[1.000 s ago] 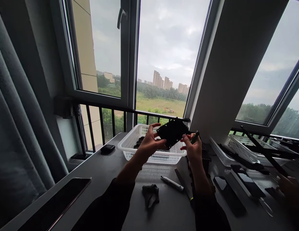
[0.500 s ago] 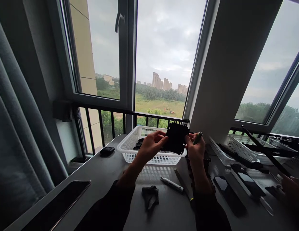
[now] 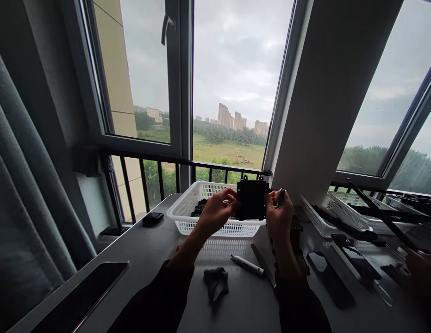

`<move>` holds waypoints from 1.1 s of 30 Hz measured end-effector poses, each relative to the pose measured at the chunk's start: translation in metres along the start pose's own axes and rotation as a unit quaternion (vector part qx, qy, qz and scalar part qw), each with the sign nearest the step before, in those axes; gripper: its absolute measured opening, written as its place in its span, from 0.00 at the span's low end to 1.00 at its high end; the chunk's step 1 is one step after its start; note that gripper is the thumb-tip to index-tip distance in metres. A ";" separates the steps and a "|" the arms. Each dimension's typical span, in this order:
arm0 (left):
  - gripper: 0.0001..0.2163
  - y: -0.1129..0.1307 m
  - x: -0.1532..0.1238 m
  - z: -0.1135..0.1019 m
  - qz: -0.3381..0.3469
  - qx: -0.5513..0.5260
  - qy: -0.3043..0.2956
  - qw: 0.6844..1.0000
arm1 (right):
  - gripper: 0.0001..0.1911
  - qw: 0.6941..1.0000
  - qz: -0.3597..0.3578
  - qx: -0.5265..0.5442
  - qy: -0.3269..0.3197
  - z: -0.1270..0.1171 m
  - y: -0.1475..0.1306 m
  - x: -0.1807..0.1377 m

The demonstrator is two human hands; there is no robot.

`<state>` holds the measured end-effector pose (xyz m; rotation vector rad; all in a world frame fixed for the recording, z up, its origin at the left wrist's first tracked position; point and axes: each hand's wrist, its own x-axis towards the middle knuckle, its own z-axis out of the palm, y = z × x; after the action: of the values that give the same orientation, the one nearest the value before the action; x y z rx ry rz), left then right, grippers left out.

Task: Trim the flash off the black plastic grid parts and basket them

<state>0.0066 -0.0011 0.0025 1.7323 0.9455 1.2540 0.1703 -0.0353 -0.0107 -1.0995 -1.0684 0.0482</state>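
Observation:
A flat black plate with small tabs along its edges is held up above the front of a white basket. My left hand pinches its left edge between thumb and fingers. My right hand grips the right edge and also keeps a short, slim tool between its fingers; its kind is too dark to make out. Several dark parts lie in the basket, partly hidden behind my left hand. More dark parts lie on the table beside my right forearm.
Before me on the table are a white pen, a flat strip-like tool and a crumpled grey cloth. Phones lie to the right. Another person's hand works at the far right, near more white baskets.
The plate has turned from a slant to nearly upright and square in my hands. The slim tool in my right hand now stands more vertical. The view has shifted slightly.

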 end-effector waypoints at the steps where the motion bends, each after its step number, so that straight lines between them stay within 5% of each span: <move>1: 0.14 0.001 -0.001 0.000 0.000 0.004 0.003 1.000 | 0.12 1.000 -0.005 -0.010 0.006 -0.001 -0.001 0.000; 9: 0.12 0.010 -0.004 -0.002 0.010 0.044 0.034 0.998 | 0.18 0.998 0.038 0.047 -0.019 -0.001 -0.007 -0.001; 14: 0.11 0.011 -0.006 -0.002 0.020 0.067 0.041 0.997 | 0.27 0.986 0.054 0.130 -0.093 0.005 -0.012 -0.009; 24: 0.06 0.007 -0.006 -0.001 0.049 0.097 0.048 0.993 | 0.30 0.913 0.217 0.254 -0.234 0.014 -0.025 -0.020; 33: 0.04 0.003 -0.007 0.002 0.082 0.122 0.042 0.988 | 0.17 0.809 0.347 0.365 -0.303 0.016 -0.018 -0.017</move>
<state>0.0073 -0.0090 0.0015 1.9950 1.0592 1.3713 0.1418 -0.0417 -0.0081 -0.6935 -0.9897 1.3740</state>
